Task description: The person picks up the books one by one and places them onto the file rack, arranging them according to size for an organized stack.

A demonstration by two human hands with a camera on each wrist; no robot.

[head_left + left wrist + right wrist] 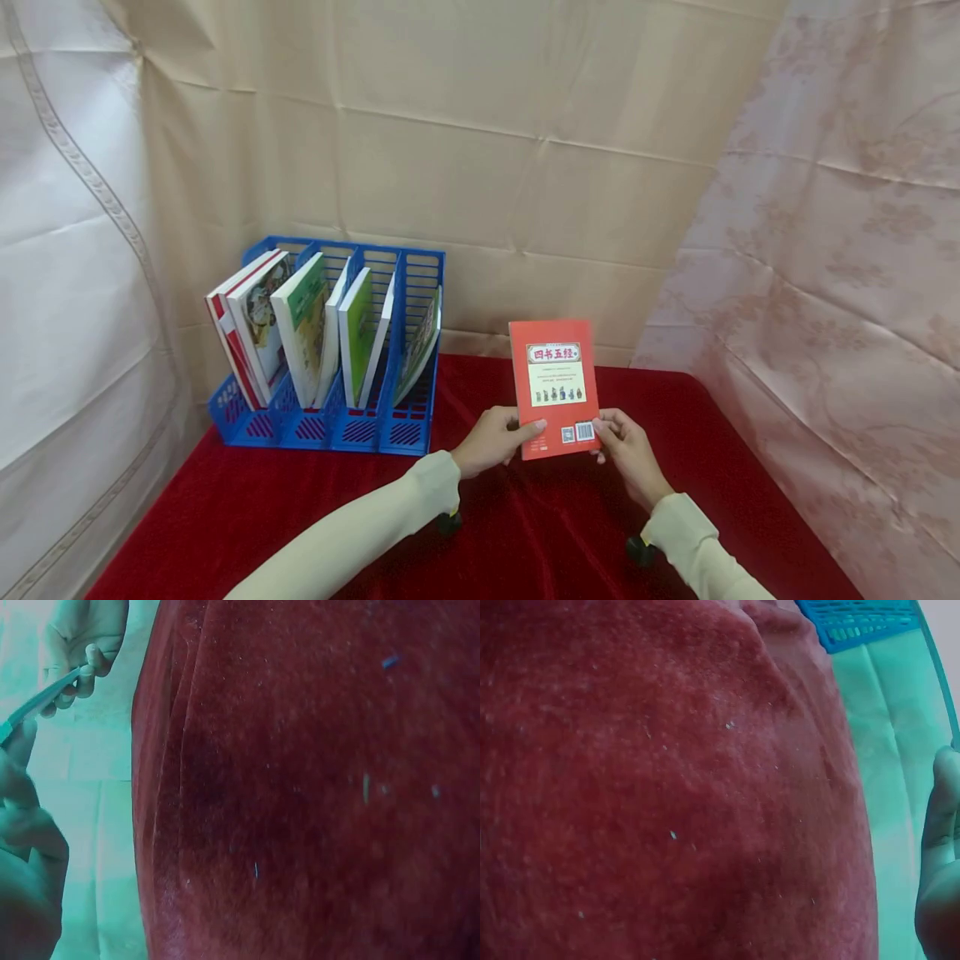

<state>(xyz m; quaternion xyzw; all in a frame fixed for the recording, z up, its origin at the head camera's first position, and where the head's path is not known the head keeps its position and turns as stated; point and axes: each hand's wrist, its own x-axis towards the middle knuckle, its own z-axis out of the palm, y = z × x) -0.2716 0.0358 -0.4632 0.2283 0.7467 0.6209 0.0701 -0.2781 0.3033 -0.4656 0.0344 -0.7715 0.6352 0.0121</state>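
Observation:
A thin red book [555,417] with a pale label and a barcode is held up over the table, tilted a little. My left hand [491,437] pinches its lower left edge, thumb on the cover and fingers behind. At the lower right corner, by the barcode, my right hand [628,450] grips it the same way. Seen from the left wrist, the book [45,701] shows edge-on between the left hand [30,855] and the other hand's fingertips. In the right wrist view only part of the right hand [941,840] shows at the frame's edge.
A blue file rack [315,437] stands on the left of the red velvet cloth [555,525], with several books upright in its compartments. The rightmost compartment has a thin green book [420,346] leaning in it. Beige curtains [480,167] hang behind the table.

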